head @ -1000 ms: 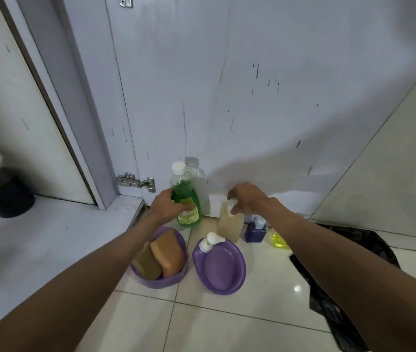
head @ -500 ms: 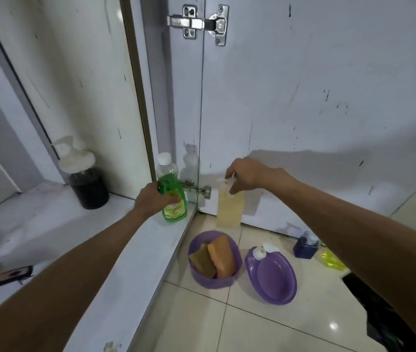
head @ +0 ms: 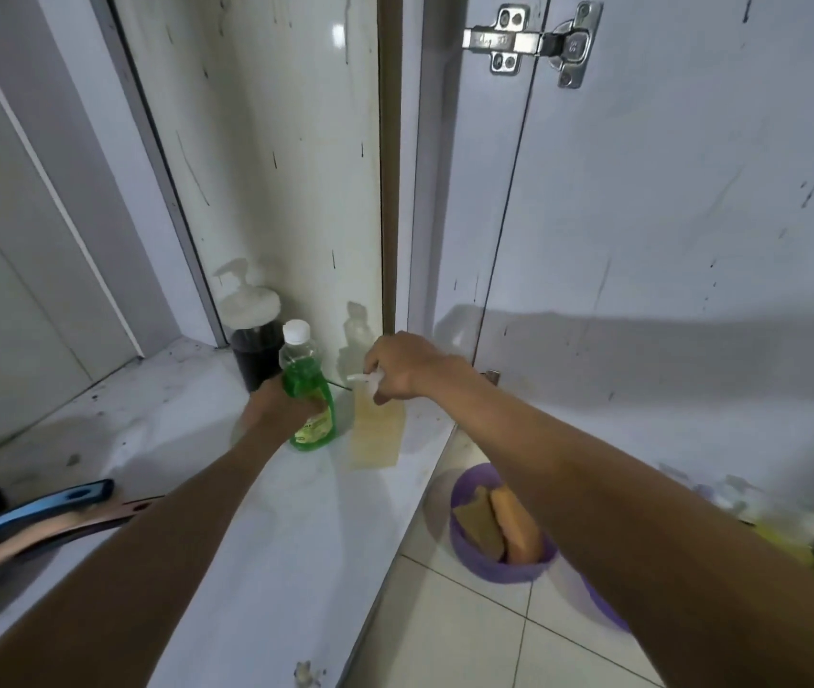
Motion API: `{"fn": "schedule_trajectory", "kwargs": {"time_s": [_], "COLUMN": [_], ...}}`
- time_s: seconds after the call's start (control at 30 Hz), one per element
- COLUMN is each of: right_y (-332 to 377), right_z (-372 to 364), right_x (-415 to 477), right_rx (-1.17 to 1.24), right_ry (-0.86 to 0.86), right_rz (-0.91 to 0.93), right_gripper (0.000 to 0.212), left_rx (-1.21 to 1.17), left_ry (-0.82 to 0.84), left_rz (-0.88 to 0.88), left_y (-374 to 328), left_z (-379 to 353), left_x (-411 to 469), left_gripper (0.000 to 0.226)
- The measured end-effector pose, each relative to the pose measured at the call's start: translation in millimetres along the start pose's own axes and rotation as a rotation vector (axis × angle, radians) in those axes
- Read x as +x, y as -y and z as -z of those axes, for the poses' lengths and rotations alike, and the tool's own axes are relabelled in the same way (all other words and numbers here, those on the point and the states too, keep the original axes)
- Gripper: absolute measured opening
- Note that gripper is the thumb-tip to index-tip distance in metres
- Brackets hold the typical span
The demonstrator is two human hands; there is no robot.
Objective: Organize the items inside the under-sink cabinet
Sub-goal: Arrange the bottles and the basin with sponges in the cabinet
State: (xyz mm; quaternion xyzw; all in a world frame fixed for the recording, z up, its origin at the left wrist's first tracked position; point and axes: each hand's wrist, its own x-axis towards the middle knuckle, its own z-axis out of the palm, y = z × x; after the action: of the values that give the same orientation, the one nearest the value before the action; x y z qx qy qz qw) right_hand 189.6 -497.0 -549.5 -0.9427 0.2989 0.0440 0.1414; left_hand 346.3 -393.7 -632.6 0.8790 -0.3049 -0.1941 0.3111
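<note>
**A:** Where do we have the green bottle [head: 306, 389]?

**B:** In our left hand [head: 273, 407]. That grip is wrapped round the lower body, fingers curled over the label. The bottle is upright with its white cap on top. It is over the white cabinet floor [head: 171, 439], just in front of the dark pump bottle [head: 255, 355] that stands in the back corner.

**A:** And our right hand [head: 407, 367]?

**B:** Its grip is closed from above on the white pump top of the pale yellow bottle [head: 377, 434], fingers curled round it. That bottle is upright just beside the green bottle, on its right, near the front edge of the cabinet floor.

**A:** Are both bottles set down?

**B:** We cannot tell. The bases are blurred, so we cannot see whether they touch the cabinet floor.

**A:** What else do we see?

**B:** Outside the cabinet, on the tiled floor [head: 444, 638], a purple bowl [head: 494, 571] holds an olive-brown sponge [head: 479, 526] and an orange sponge [head: 514, 533], standing on edge side by side. Our right forearm crosses above part of the bowl. The open cabinet door [head: 693, 216] stands on the right, with a metal hinge [head: 529, 39] near its top. At the far left of the cabinet floor we see a blue handle [head: 37, 508] and a brownish handle [head: 47, 536] lying side by side.
</note>
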Motion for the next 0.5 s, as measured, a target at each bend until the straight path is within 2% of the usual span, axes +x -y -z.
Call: {"fn": "schedule_trajectory", "kwargs": {"time_s": [0.13, 0.23, 0.37, 0.4, 0.5], "right_y": [9, 10, 11, 12, 18], "right_z": [-13, -21, -24, -25, -30], "right_x": [10, 11, 9, 8, 2], "right_rx": [0.017, 0.049, 0.051, 0.002, -0.244], "right_ry": [-0.002, 0.008, 0.013, 0.033, 0.057], "right_rz": [-0.012, -0.022, -0.008, -0.018, -0.121], "right_gripper": [0.052, 0.053, 0.048, 0.053, 0.087], "left_rx": [-0.044, -0.092, -0.130, -0.143, -0.098], "left_ry": [-0.024, -0.033, 0.053, 0.077, 0.057], "left_rz": [0.063, 0.047, 0.009, 0.010, 0.042], "left_y": [15, 23, 32, 37, 51], "left_z": [1, -1, -5, -7, -16], "left_x": [-2, -1, -6, -8, -8], "left_gripper": [0.053, 0.056, 0.054, 0.056, 0.058]}}
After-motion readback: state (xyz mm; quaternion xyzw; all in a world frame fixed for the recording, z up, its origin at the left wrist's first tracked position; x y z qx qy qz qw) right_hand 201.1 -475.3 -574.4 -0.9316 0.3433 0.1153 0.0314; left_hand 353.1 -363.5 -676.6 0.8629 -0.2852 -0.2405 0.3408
